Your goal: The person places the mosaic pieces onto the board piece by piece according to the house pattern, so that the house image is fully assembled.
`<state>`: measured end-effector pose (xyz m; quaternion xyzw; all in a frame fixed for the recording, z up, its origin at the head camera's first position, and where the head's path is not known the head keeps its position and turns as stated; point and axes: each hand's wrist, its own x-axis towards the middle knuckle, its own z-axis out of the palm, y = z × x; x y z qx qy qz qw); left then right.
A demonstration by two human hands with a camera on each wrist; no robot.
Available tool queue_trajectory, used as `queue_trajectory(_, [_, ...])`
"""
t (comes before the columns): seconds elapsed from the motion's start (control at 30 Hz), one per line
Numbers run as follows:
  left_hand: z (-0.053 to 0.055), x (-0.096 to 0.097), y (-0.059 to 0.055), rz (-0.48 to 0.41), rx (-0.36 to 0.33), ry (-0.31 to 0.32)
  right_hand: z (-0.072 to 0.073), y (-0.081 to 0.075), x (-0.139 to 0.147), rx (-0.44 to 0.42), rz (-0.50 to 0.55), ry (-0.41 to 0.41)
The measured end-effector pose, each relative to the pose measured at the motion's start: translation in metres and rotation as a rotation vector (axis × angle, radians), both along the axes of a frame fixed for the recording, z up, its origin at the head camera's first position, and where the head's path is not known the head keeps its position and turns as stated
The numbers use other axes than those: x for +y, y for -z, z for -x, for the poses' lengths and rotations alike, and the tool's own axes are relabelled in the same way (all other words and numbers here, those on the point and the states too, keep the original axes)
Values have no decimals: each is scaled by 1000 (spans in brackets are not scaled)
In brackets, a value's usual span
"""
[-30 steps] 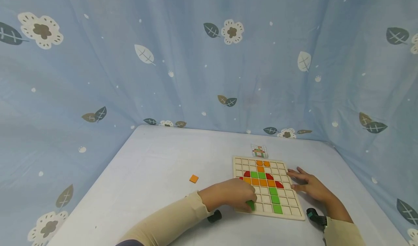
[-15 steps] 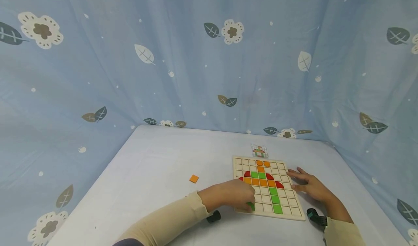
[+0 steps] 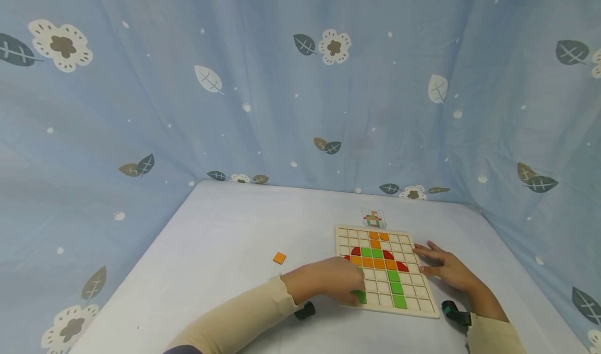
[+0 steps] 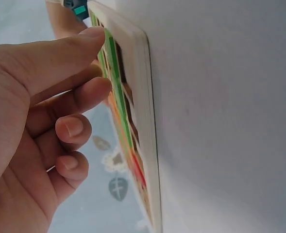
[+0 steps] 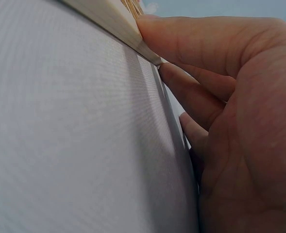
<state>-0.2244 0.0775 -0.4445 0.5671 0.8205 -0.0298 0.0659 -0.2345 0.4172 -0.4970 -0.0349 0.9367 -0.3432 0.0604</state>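
A cream wooden grid board lies on the table, carrying orange, red and green pieces. At its near left corner, my left hand has thumb and fingertips at a green square tile in the bottom row. In the left wrist view the thumb and forefinger are at the tile's edges, with the last two fingers curled back. My right hand rests at the board's right side, fingers spread. In the right wrist view its thumb touches the board's edge.
One loose orange square tile lies on the table left of the board. Behind the board is a small card printed with a coloured grid pattern. A black wrist device sits at the right cuff. A blue patterned curtain hangs behind the table.
The green tile at my left fingertips has shifted slightly left and now lies flatter in its cell. My left hand has moved a little left with it. The right hand stays put.
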Motion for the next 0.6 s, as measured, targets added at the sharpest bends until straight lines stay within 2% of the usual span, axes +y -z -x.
queue_trajectory(0.17, [7, -15, -5, -26, -12, -23, -1, -3, 0, -21, -13, 8])
queue_trajectory(0.37, [25, -42, -5, -60, 30, -37, -2, -3, 1, -30, -5, 12])
queue_trajectory(0.6, [42, -81, -6, -55, 17, -153, 0, 0, 2, -19, 6, 7])
